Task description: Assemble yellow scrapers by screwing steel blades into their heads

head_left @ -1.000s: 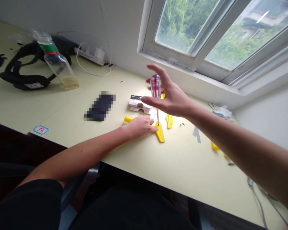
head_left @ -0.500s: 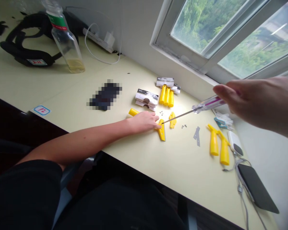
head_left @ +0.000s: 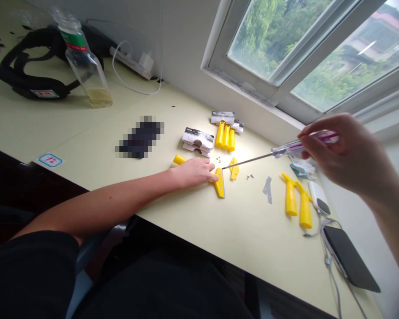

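My left hand (head_left: 196,172) presses a yellow scraper (head_left: 219,187) onto the table, its fingers closed around the part by the head. The scraper's handle end (head_left: 180,159) sticks out behind the hand, and a thin blade edges the head. My right hand (head_left: 344,153) grips a screwdriver (head_left: 283,149) by its clear handle with a purple core. The long shaft slants down leftward, its tip at the upper edge of the scraper head; whether it touches I cannot tell. Close by lie a loose yellow cover piece (head_left: 234,169) and several small screws (head_left: 219,159).
More screws (head_left: 249,177), grey blades (head_left: 267,189) and two yellow handles (head_left: 290,197) lie to the right. Behind are folded cards (head_left: 197,141) and packaged yellow scrapers (head_left: 224,136). A bottle (head_left: 89,79), a power bank (head_left: 319,199) with cables and a black phone-like slab (head_left: 350,257) stand farther out.
My right hand has turned around the screwdriver handle, showing more of it. The tip has shifted slightly up off the scraper's face to its edge. My left hand keeps its hold; the view has shifted slightly.
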### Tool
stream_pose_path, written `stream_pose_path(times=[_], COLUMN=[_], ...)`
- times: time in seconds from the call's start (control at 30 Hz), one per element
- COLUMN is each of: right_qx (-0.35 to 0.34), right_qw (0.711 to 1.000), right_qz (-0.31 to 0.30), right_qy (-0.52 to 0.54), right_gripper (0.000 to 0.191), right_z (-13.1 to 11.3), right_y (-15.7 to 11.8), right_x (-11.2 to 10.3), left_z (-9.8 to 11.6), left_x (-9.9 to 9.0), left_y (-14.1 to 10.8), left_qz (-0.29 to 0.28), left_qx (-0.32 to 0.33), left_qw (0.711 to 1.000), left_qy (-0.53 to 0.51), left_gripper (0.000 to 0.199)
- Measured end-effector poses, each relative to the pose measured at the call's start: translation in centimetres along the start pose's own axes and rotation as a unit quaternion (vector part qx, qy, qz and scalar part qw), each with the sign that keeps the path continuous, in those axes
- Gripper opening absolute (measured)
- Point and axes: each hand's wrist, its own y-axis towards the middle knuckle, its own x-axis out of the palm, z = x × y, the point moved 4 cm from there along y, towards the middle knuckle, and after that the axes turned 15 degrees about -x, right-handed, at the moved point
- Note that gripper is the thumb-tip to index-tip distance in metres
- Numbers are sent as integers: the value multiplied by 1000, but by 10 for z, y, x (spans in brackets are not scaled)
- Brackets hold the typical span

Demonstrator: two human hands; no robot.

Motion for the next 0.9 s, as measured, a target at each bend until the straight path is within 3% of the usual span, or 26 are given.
stream_pose_path(times=[0.17,0.27,0.37,0.57,0.7,0.9], right_qx=[20,66,99,34,36,48], right_qw=[996,988,980,948,941,930], right_qz=[92,136,162,169,154,174], right_qy=[-4,20,61,266,298,318], right_gripper=[31,39,32,40,37,34], right_z=[17,32,35,12,8,14], right_y=[-13,-30,-47,-58,-60,-65], right_x=[-35,-42,-33,8,24,27], left_z=[0,0,-1,-1,-1,-2], left_x=[0,2,4,3,2,6], left_y=[-1,-1,-1,-1,-1,0], left_qz=[6,9,14,28,29,33], left_qx=[-1,-3,1,12,15,14], left_qw=[1000,1000,1000,999,999,999], left_qy=[-8,-13,-16,-26,-31,-20], left_gripper=[32,32,33,33,33,31])
